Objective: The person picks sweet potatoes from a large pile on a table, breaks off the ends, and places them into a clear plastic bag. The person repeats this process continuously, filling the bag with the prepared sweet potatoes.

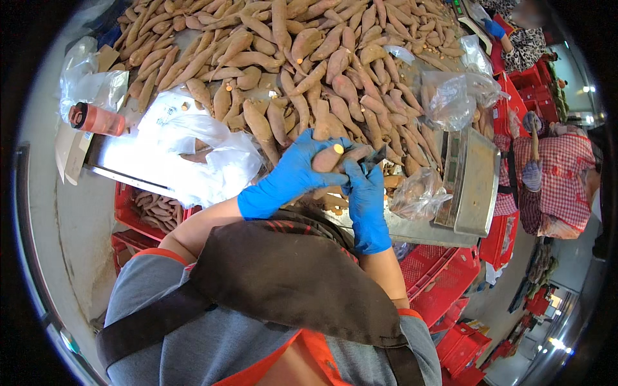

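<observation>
A sweet potato (324, 160) with a pale yellow cut end is held in my left hand (289, 169), which wears a blue glove. Close beside it, my right hand (367, 198), also in a blue glove, grips a small knife (377, 156); its dark blade points up and to the right, and its handle is mostly hidden by the fingers. Another sweet potato (357, 153) shows behind the fingers; whether it is held, I cannot tell. Both hands are over the near edge of a metal table, in front of a large heap of sweet potatoes (309, 43).
White plastic bags (222, 154) and a red bottle (96, 119) lie to the left. At right stand a weighing scale (475, 183) and clear bags (449, 101). Red crates (434, 275) sit below the table. A person in a checked apron (555, 173) is at the right.
</observation>
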Action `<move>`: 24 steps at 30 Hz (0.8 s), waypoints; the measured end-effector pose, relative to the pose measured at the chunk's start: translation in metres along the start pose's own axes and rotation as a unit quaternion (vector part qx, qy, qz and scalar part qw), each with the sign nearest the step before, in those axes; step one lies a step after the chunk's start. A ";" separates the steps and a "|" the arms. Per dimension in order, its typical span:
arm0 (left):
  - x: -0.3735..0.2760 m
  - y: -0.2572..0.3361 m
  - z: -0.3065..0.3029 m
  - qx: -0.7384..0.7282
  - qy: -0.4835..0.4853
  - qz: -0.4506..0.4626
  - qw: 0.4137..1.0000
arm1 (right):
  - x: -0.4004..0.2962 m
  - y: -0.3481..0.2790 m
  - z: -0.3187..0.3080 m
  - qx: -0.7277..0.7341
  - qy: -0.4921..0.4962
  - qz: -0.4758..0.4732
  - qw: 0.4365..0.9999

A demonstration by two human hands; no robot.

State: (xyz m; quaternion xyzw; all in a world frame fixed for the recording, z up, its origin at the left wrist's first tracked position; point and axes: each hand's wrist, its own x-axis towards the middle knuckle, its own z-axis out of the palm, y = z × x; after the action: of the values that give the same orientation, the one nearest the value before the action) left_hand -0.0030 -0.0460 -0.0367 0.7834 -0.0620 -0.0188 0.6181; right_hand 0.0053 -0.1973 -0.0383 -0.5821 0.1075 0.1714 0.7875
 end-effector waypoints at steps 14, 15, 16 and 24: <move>0.001 -0.007 0.004 0.055 -0.020 0.036 0.998 | -0.006 -0.013 -0.021 -0.462 -0.056 -0.333 0.820; -0.001 -0.003 0.004 0.043 -0.015 0.029 0.999 | -0.007 -0.014 -0.019 -0.479 -0.048 -0.344 0.806; -0.002 -0.001 0.004 0.031 -0.010 0.021 0.999 | -0.009 -0.018 -0.016 -0.496 -0.039 -0.355 0.792; -0.001 0.003 -0.001 0.155 0.039 0.106 0.981 | -0.012 -0.030 -0.020 -0.603 -0.005 -0.342 0.720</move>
State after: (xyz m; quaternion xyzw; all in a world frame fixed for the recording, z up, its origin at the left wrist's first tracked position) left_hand -0.0037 -0.0460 -0.0332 0.8587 -0.1230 0.0873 0.4897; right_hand 0.0069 -0.2256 -0.0137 -0.9302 -0.2294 -0.0783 0.2755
